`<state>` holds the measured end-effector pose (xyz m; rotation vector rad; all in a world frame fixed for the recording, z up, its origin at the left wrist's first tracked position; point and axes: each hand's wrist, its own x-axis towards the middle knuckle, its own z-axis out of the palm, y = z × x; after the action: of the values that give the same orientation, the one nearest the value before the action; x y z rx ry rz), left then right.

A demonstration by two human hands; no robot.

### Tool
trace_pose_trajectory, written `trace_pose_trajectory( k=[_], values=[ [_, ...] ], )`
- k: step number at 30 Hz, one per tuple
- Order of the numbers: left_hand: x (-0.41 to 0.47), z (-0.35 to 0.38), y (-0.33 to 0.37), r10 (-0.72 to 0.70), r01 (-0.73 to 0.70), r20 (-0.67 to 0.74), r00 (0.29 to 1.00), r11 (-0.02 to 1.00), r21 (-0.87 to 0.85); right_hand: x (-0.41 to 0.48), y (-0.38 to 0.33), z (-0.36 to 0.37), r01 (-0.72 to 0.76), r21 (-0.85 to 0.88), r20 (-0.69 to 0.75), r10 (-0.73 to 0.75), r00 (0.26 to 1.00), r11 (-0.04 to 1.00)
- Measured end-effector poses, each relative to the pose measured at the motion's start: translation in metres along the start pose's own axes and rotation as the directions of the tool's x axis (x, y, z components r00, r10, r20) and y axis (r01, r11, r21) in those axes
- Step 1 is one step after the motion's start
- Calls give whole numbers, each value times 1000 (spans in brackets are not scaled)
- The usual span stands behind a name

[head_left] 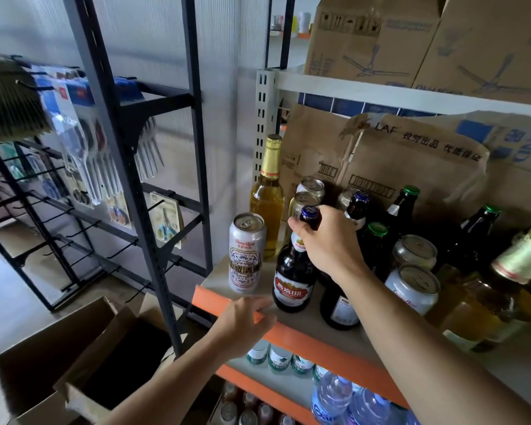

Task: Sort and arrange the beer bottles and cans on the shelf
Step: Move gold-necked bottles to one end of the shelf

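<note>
The right hand (pixel 325 243) holds the dark bottle (pixel 293 280) by its neck. Its fingers and thumb are wrapped round the neck, just under the blue cap. The dark bottle stands on the shelf (pixel 304 338), near the front edge. A white can (pixel 246 253) stands just beside it at 9 o'clock. A tall yellow bottle (pixel 267 204) stands at 11 o'clock. Other bottles (pixel 402 210) crowd at 3 o'clock. The left hand (pixel 242 320) holds the shelf's orange front at 7 o'clock, with its fingers bent over it, close together.
</note>
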<state>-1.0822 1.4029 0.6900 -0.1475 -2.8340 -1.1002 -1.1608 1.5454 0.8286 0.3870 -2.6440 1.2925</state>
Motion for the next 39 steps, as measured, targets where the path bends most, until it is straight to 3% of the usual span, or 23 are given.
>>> trace_pose_trajectory(
  k=[5, 10, 15, 18, 24, 33, 39],
  values=[
    [-1, 1, 16, -50, 51, 17, 999, 996, -76, -9, 7, -10, 45, 9, 1, -45, 999, 999],
    [1, 9, 38, 11, -6, 52, 999, 996, -93, -35, 4, -42, 171, 163, -152, -146, 977, 972],
    [4, 32, 78, 97, -62, 221, 970, 985, -163, -63, 21, -84, 190, 326, -119, -159, 980, 926],
    [5, 48, 109, 189, -133, 310, 932, 972, -194, -78, 39, -103, 149, 386, -113, -114, 987, 910],
    [11, 84, 155, 243, -147, 412, 878, 957, -251, -104, 82, -143, 81, 401, -144, -24, 989, 913],
    [21, 135, 199, 203, -70, 478, 855, 957, -282, -125, 154, -199, -92, 355, -216, 177, 960, 930],
    [25, 167, 226, 176, 40, 518, 837, 925, -379, -135, 194, -219, -218, 402, -211, 321, 923, 889]
  ],
)
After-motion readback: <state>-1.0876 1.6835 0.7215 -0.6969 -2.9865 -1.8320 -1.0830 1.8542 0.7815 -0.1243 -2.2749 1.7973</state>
